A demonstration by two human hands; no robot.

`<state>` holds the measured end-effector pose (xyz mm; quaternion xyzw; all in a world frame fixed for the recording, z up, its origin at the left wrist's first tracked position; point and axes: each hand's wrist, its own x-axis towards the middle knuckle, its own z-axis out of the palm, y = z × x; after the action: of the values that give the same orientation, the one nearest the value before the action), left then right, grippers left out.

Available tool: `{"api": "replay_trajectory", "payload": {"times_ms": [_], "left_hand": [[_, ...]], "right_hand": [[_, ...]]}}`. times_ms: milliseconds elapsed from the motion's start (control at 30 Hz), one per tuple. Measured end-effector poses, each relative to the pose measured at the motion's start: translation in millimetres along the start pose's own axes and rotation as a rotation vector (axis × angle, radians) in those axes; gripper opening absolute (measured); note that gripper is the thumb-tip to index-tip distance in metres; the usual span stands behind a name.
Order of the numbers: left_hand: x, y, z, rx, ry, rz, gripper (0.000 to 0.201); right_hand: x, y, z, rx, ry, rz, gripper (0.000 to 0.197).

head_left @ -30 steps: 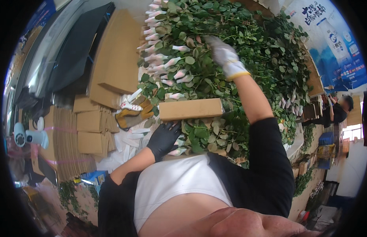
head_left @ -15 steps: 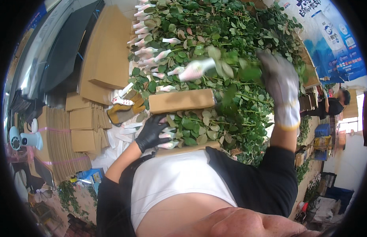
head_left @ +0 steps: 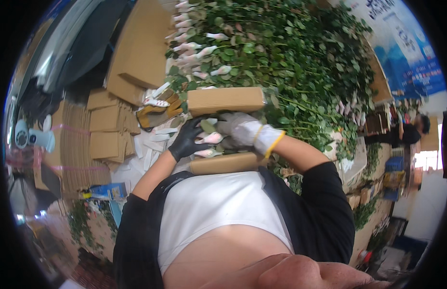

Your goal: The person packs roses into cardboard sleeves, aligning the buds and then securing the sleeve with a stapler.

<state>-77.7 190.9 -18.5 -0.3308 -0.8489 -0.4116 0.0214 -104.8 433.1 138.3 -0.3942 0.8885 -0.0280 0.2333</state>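
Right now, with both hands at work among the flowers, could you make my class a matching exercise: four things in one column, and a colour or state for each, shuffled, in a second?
Things
1. Left hand
2. Right hand
3. Loose glove
4. Tall cardboard stack at the far left

Colour or state
A. Bound round in pink
B. Covered in greyish white, with a yellow edge at the wrist
C. Yellow-brown, lying unworn
D. Covered in black

Right pairs
1-D, 2-B, 3-C, 4-A
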Motion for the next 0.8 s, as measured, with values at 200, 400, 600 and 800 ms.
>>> {"api": "replay_trajectory", "payload": {"times_ms": [200, 400, 600, 800], "left_hand": [[-19, -6, 16, -0.009, 0.198, 0.048, 0.062], [-12, 20, -3, -0.286, 0.151, -0.063, 0.051], [-49, 14, -6, -0.536, 0.447, -0.904, 0.032], [11, 36, 30, -0.230, 0.461, -0.726, 0.027]], "right_hand": [[-26, 7, -45, 0.582, 0.253, -0.393, 0.029], [18, 15, 67, 0.137, 0.166, -0.341, 0.048], [23, 12, 62, 0.133, 0.189, -0.355, 0.046], [27, 17, 62, 0.105, 0.166, -0.338, 0.049]]}}
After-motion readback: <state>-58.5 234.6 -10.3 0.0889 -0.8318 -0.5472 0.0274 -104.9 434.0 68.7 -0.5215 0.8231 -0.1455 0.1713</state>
